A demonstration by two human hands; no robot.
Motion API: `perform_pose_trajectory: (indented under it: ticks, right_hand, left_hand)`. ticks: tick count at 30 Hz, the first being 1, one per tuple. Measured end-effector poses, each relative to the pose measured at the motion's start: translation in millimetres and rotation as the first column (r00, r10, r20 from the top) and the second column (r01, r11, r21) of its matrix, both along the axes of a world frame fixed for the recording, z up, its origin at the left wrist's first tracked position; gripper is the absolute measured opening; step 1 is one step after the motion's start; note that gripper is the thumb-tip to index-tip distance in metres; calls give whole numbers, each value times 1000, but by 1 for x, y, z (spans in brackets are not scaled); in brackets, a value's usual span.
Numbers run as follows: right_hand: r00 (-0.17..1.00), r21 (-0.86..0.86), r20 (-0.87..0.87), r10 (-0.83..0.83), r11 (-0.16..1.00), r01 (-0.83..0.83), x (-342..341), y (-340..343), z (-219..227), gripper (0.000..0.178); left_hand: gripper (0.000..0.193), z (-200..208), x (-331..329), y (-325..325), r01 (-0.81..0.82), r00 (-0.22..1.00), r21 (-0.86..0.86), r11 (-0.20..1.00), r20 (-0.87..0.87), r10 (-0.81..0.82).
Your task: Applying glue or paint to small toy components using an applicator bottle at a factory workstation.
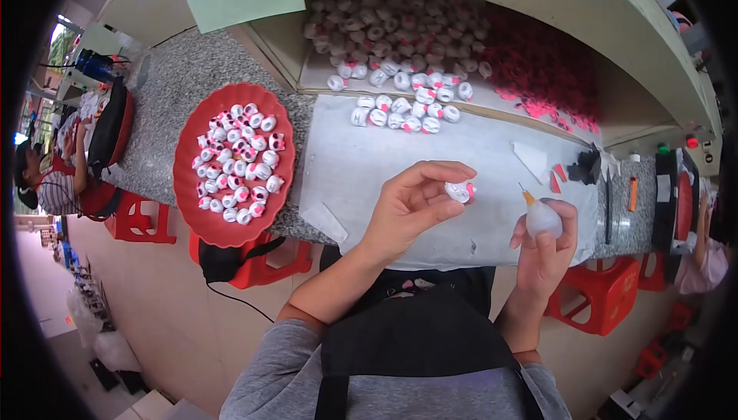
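Observation:
Between the thumb and fingers of my left hand is a small white toy head with a pink part on its side. My right hand is wrapped round a translucent squeeze bottle with an orange base and a thin needle tip. The needle points up and to the left, apart from the toy head. Both hands are over a white paper sheet on the bench. At the sheet's far edge lie several similar white heads, some with pink bits.
On the left a red scalloped plate holds many white-and-pink heads. A shelf compartment behind holds a heap of white heads and pink pieces. An orange stick lies at right. Red stools stand below; a person sits far left.

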State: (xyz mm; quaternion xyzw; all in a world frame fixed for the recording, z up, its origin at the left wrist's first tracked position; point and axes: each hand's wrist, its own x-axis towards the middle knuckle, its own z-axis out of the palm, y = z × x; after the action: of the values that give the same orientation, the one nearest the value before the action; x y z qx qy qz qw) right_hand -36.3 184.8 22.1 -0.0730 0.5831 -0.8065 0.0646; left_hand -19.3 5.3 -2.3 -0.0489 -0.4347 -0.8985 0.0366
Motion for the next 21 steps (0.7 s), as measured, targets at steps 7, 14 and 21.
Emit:
perform_pose_trajectory:
  ticks: [7, 14, 21]
  right_hand:
    - [974, -309, -103, -200, 938, 159, -1, -6, 12, 37]
    - [759, 6, -614, -216, 960, 279, 11, -14, 12, 38]
    - [719, 81, -682, -131, 964, 253, 15, -17, 16, 39]
  left_hand:
    - [30, 6, 16, 14, -50, 997, 53, 997, 66, 47]
    - [32, 4, 19, 18, -84, 996, 21, 996, 31, 84]
    - [34, 5, 19, 17, -97, 995, -16, 995, 20, 97]
